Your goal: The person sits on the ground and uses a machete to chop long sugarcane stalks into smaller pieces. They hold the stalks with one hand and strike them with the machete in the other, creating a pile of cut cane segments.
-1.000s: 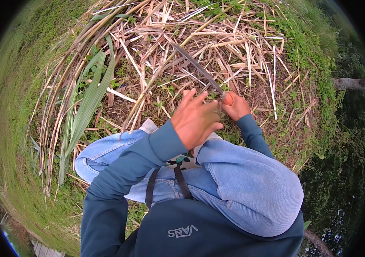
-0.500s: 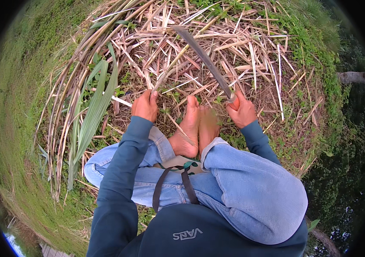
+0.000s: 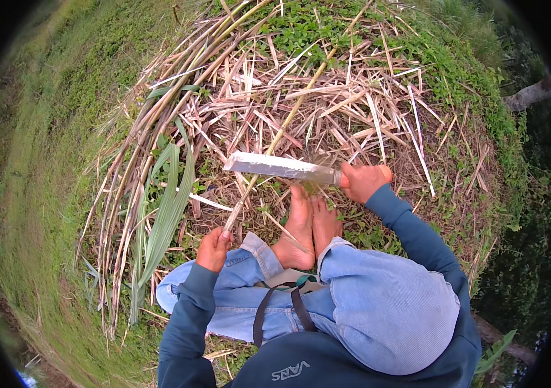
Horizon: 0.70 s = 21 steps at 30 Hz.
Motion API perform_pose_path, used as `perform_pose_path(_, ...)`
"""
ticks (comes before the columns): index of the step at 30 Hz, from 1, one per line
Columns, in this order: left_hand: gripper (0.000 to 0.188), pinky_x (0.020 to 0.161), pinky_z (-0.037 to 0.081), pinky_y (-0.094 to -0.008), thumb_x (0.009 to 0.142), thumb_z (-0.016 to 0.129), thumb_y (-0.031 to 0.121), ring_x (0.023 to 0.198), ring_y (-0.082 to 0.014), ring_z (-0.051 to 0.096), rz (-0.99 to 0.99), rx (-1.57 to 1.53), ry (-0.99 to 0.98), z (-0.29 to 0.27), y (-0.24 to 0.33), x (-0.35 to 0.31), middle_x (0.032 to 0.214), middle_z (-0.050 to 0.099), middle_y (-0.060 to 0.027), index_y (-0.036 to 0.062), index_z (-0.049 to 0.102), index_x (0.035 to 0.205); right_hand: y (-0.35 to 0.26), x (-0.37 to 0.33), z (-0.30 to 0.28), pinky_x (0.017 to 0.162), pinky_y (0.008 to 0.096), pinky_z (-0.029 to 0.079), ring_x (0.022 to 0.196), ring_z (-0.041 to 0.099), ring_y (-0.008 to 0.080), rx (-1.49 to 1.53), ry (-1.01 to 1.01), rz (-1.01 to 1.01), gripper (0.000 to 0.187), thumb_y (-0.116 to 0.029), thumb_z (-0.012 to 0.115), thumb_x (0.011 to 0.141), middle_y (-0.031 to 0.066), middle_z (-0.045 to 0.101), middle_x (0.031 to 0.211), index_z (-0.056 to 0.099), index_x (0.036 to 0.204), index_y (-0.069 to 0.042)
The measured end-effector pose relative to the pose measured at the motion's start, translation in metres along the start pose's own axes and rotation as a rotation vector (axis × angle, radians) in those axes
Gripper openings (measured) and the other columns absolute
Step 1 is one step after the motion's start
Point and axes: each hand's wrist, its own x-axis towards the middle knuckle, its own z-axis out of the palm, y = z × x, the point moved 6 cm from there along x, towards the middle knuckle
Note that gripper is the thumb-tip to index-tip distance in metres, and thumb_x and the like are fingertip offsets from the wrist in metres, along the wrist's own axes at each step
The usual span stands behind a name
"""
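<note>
Left hand (image 3: 213, 249): fingers clamped on near end of long thin stalk (image 3: 278, 137), which runs away up-right over split dry strips (image 3: 359, 103). Right hand (image 3: 364, 182): fingers wrapped round handle of machete (image 3: 282, 167), blade pointing left across stalk; can't tell if touching. Bare feet (image 3: 299, 229) just nearside of blade.

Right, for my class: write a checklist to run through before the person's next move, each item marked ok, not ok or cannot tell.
1. Right hand wrapped around the knife's handle: ok.
2. Left hand gripping the stalk near its lower end: ok.
3. Left hand apart from the knife: ok.
4. Feet covered: not ok, both bare, near the knife.
5. Knife touching the stalk: cannot tell, it only crosses in front.
</note>
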Motion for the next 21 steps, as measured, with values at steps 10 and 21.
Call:
perform_pose_path(10,0.03,0.05,0.033,-0.0245,0.102,0.045,0.025,0.055,-0.0071,0.038,-0.011,0.038,-0.041,-0.02,-0.006,-0.006,0.061,0.04,0.0024,0.0047,0.051,0.081,0.034,-0.002,0.004,0.067,0.051,0.053,0.072,0.066,0.0403,0.015,0.13,0.198,0.034,-0.027,0.064,0.081,0.0216,0.067,0.076,0.057,0.107,-0.005)
perform_pose_path(21,0.034,0.084,0.047,-0.0444,0.093,0.058,0.027,0.092,-0.0361,0.061,0.423,0.925,0.445,-0.05,0.051,0.013,0.099,0.065,-0.0187,0.0022,0.058,0.115,0.062,0.027,0.018,0.079,0.0515,0.051,0.085,0.065,0.0436,0.217,0.177,0.475,0.031,-0.026,0.062,0.082,0.0251,0.067,0.089,0.052,0.103,-0.005)
